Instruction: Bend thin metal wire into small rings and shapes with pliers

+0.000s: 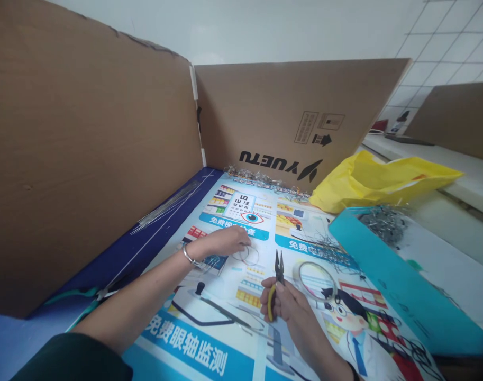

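My right hand (285,301) is closed around a pair of yellow-handled pliers (277,276), whose dark jaws point away from me. My left hand (225,241), with a metal bracelet on the wrist, reaches forward over a printed poster (209,349) that covers the table. Its fingers are pinched at the edge of a thin wire ring (247,255) lying on the poster. A roll of clear tape (316,279) lies just right of the pliers.
Cardboard walls (86,148) enclose the left and back. Straight thin wires (165,209) lie along the left wall, small wire pieces along the back. A yellow plastic bag (380,180) and a teal board (388,275) with a wire heap (384,222) sit at the right.
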Tool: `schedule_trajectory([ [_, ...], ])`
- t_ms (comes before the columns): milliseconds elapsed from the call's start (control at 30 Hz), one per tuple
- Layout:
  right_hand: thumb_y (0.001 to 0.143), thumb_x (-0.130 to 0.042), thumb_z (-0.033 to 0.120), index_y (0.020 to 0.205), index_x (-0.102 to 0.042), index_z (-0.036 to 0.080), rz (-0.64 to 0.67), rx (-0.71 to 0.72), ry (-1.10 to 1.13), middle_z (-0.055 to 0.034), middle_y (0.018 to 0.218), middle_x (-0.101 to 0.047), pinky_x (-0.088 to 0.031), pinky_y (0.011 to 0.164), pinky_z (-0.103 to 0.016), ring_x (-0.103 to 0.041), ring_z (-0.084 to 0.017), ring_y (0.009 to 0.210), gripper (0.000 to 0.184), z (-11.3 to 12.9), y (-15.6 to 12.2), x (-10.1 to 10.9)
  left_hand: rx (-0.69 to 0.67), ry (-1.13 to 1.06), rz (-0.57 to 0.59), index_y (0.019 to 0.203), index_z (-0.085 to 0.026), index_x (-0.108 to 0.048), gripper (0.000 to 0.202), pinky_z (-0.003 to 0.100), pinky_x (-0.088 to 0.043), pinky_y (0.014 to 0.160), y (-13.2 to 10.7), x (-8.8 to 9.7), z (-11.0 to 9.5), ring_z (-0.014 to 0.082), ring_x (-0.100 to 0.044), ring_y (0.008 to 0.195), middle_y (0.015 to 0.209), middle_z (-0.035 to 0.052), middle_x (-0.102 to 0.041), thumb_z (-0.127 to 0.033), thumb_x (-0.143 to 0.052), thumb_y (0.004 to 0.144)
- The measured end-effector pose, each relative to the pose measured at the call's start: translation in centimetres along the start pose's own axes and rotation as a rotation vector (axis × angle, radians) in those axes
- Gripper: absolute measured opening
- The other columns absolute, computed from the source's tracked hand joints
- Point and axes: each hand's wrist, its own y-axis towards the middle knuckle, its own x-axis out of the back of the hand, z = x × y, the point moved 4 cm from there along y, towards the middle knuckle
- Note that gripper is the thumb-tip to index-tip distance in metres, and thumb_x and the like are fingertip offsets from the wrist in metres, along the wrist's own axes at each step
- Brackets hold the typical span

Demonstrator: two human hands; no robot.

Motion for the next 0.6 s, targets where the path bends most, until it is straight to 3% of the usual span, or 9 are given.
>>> schedule_trajectory([
  [133,0.087,-0.050,0.050,0.096,-0.059,0.018,0.000,-0.010,0.011,-0.0038,0.075,-0.059,-0.040,0.055,-0.030,-0.056,-0.016,0.063,0.034,-0.1,0.0,0.1,0.057,0.060,0.017,0.095,-0.017,-0.067,0.024,0.026,-0.042,0.085,-2.0,1.4,0.8,0.0180,-0.058,0.097,0.100,0.0063,-0.067,-0.013,-0.046,0.083],
  [333,0.085,-0.053,0.051,0.094,-0.059,0.018,-0.008,-0.028,0.034,-0.0035,0.073,-0.058,-0.040,0.055,-0.031,-0.055,-0.016,0.062,0.035,0.1,-0.1,-0.1,0.184,0.156,0.099,0.076,-0.019,-0.066,0.018,0.022,-0.041,0.066,-5.6,3.2,2.5,0.0143,-0.059,0.073,0.080,0.0022,-0.067,-0.014,-0.048,0.077],
  [600,0.082,-0.057,0.053,0.095,-0.060,0.019,-0.019,-0.053,0.024,-0.0039,0.075,-0.059,-0.040,0.055,-0.031,-0.055,-0.016,0.062,0.037,-0.1,0.0,0.2,0.336,0.314,0.164,0.072,-0.016,-0.067,0.018,0.025,-0.037,0.054,-6.5,1.8,4.4,0.0185,-0.060,0.067,0.079,0.0079,-0.069,-0.014,-0.049,0.071],
])
